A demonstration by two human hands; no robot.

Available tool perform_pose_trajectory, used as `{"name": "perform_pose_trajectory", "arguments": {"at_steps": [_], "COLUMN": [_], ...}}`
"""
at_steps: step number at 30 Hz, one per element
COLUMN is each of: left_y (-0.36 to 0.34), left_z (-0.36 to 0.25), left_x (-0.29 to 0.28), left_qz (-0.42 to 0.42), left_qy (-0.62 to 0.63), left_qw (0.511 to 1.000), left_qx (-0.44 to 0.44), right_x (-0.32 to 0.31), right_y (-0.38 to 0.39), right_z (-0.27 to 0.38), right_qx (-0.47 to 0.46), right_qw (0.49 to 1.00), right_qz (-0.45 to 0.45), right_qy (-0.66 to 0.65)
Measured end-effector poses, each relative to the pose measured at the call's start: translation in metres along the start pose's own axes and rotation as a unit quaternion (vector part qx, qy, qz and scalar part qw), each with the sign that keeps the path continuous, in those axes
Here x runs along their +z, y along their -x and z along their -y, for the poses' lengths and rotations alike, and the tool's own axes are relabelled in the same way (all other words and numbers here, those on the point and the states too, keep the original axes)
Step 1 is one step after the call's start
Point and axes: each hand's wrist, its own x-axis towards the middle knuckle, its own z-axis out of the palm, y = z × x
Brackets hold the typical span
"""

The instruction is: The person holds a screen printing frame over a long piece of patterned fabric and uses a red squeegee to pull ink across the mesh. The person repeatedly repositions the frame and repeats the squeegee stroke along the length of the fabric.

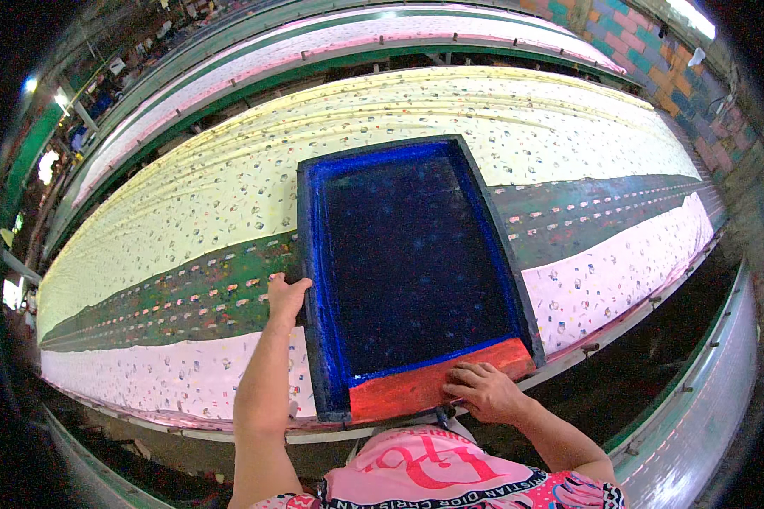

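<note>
A large screen-printing frame [502,246] lies across the long table, with dark mesh [412,254] and blue colour along its inner edges. Its near end carries a red-orange painted strip [407,392]. At the frame's left side, my left hand [287,299] grips the outer edge. My right hand [488,393] holds the red-orange strip, its fingers bent over the top. Beneath the frame, pale yellow fabric [204,204] and pale pink fabric [187,377], both with small printed motifs, stretch out to either side. Whatever lies directly under the frame is hidden.
A dark green strip [187,293] with rows of small prints runs between the two fabrics. Beyond stands another long table [314,53] with fabric on it. A metal-topped table [696,433] curves along the lower right. A coloured block wall [654,59] rises at the far right.
</note>
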Motion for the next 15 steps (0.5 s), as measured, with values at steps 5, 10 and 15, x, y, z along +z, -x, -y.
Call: {"name": "perform_pose_trajectory", "arguments": {"at_steps": [5, 10, 15], "left_y": [-0.026, -0.037, -0.049], "left_z": [0.032, 0.048, 0.059], "left_x": [-0.009, 0.002, 0.016], "left_qz": [-0.035, 0.044, 0.043], "left_qy": [-0.008, 0.123, 0.168], "left_qw": [0.993, 0.986, 0.977], "left_qx": [0.116, 0.106, 0.122], "right_x": [0.005, -0.008, 0.0], "right_y": [-0.006, -0.043, -0.078], "right_z": [0.004, 0.035, 0.03], "right_qx": [0.014, 0.017, 0.052], "right_qw": [0.998, 0.994, 0.992], "right_qz": [0.004, -0.027, 0.013], "right_qy": [0.067, 0.101, 0.113]}}
